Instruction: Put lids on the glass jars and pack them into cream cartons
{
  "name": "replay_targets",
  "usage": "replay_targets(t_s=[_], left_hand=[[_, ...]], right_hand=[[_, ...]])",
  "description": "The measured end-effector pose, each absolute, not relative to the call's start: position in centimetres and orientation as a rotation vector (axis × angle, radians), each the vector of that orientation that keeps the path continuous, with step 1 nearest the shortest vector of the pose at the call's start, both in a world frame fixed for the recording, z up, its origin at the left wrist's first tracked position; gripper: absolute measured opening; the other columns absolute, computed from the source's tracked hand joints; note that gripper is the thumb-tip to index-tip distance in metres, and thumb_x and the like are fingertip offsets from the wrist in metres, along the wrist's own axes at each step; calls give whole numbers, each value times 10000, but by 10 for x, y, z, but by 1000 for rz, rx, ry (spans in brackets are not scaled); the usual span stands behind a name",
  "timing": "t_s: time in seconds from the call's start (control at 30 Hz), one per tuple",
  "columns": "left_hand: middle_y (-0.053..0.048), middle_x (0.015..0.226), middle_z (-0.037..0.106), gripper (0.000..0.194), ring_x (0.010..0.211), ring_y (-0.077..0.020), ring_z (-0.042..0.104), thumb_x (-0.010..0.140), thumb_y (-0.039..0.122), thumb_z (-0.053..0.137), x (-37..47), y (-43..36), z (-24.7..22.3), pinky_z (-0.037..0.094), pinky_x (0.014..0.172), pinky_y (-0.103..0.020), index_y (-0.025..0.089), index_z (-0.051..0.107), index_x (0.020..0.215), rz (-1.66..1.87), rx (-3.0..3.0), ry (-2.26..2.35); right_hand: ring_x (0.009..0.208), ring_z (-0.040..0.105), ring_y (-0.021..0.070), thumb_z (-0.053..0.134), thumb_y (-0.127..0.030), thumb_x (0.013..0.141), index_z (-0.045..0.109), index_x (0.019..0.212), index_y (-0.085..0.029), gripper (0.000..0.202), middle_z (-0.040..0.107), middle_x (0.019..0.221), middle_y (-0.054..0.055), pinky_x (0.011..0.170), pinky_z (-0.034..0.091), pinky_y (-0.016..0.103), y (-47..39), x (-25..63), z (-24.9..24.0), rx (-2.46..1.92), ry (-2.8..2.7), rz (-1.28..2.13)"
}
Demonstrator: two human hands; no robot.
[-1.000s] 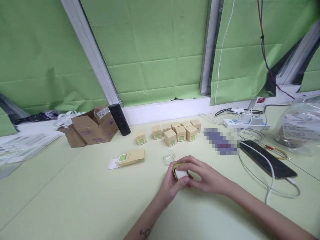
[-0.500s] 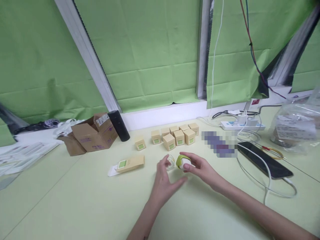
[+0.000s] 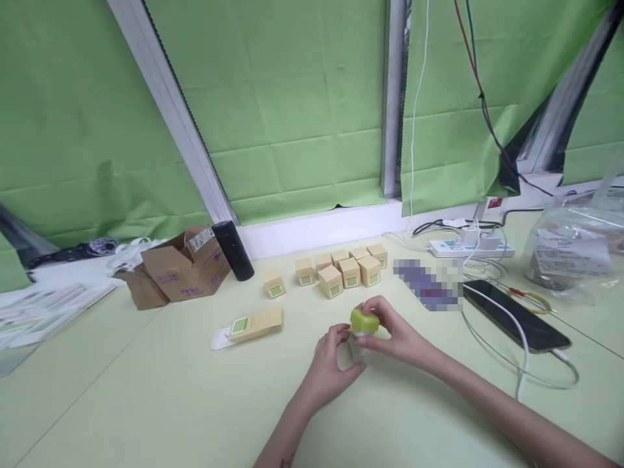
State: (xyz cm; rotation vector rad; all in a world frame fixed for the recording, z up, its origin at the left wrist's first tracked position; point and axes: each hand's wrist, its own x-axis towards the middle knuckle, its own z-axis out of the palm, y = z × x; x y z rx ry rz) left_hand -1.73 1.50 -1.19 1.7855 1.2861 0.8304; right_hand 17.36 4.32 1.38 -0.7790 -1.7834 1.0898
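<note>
My right hand (image 3: 398, 333) grips a small green-topped piece (image 3: 364, 321) with a white lower part, thumb on its near side and fingers behind. Directly below that piece is a clear plastic container (image 3: 359, 354), and the two appear to meet. My left hand (image 3: 329, 369) curls around the container from the left, its thumb in front and fingertips at the far side. Left of my hands lies a flattened tan carton (image 3: 257, 325) with a green label and a white flap sticking out.
Several small tan boxes (image 3: 331, 281) with green labels stand behind my hands. At the left back are an open cardboard box (image 3: 182, 270) and a black cylinder (image 3: 233, 250). Rightward lie a phone (image 3: 517, 316) with white cables, a power strip (image 3: 470, 249) and a plastic bag (image 3: 575, 247).
The green-topped piece has turned upright, green side up, and sits over the clear container. The container and my left hand have shifted right and nearer to me.
</note>
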Motion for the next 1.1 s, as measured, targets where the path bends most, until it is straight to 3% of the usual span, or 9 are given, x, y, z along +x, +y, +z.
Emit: replay_targets(t_s=[0.1, 0.23, 0.4, 0.53, 0.63, 0.77, 0.93, 1.03, 1.1], left_hand=[[-81, 1177, 521, 475, 1145, -242, 447, 702, 243, 622, -15, 15, -8, 345, 962, -373, 243, 467, 1150, 801, 1850, 1280], [-73, 1066, 535, 598, 1050, -285, 448, 550, 359, 754, -10, 18, -7, 381, 891, -401, 223, 512, 1079, 751, 1906, 1408], [-84, 1088, 522, 455, 1065, -257, 453, 675, 252, 625, -11, 18, -7, 370, 912, -390, 215, 491, 1108, 822, 1834, 1398], [-79, 1054, 524, 421, 1068, -243, 465, 691, 208, 586, -16, 18, -9, 369, 935, -379, 229, 512, 1105, 816, 1876, 1319], [-73, 1065, 521, 444, 1102, -245, 461, 680, 195, 584, -17, 17, -12, 362, 962, -389, 249, 515, 1115, 784, 1894, 1296], [-94, 1238, 461, 593, 1183, -241, 435, 696, 224, 585, -23, 20, -6, 355, 992, -391, 265, 408, 1260, 789, 1898, 1298], [-86, 1341, 447, 381, 1276, -248, 320, 792, 231, 431, -78, 41, 18, 173, 1091, -446, 215, 496, 1167, 952, 2146, 1940], [-140, 1427, 344, 527, 1345, -329, 179, 758, 317, 478, -124, 47, 23, 29, 1077, -553, 150, 430, 1255, 747, 1963, 2508], [-158, 1428, 344, 627, 1349, -349, 164, 744, 360, 478, -148, 45, 20, 40, 1063, -567, 121, 369, 1313, 524, 1857, 2605]], right_hand=[[972, 526, 189, 643, -217, 751, 424, 957, -238, 301, 513, 1043, 29, 867, 439, 349, 40, 171, 9, -779, -1962, 972], [967, 524, 186, 627, -183, 753, 413, 981, -237, 318, 503, 1037, 27, 854, 448, 338, 37, 169, 8, -815, -1970, 961], [999, 518, 190, 624, -192, 772, 442, 1014, -239, 307, 508, 1062, 36, 890, 438, 351, 40, 173, 11, -757, -2094, 920], [1048, 511, 194, 601, -198, 804, 482, 1001, -243, 234, 512, 1106, 50, 927, 427, 368, 42, 177, 17, -708, -2173, 866], [1035, 527, 193, 609, -205, 802, 509, 990, -243, 216, 530, 1082, 47, 918, 439, 366, 42, 178, 19, -704, -2227, 850], [999, 546, 193, 616, -260, 808, 529, 1008, -246, 218, 539, 1035, 38, 881, 462, 354, 42, 181, 17, -738, -2295, 865], [1039, 548, 195, 577, -303, 839, 541, 1033, -238, 208, 508, 1091, 51, 937, 433, 369, 45, 184, 13, -721, -2324, 930], [1026, 543, 181, 582, -287, 833, 533, 1007, -245, 185, 499, 1078, 41, 922, 446, 357, 45, 183, 12, -727, -2268, 966], [1031, 529, 173, 582, -266, 830, 518, 1018, -255, 199, 491, 1075, 36, 897, 462, 340, 44, 182, 13, -731, -2242, 981]])
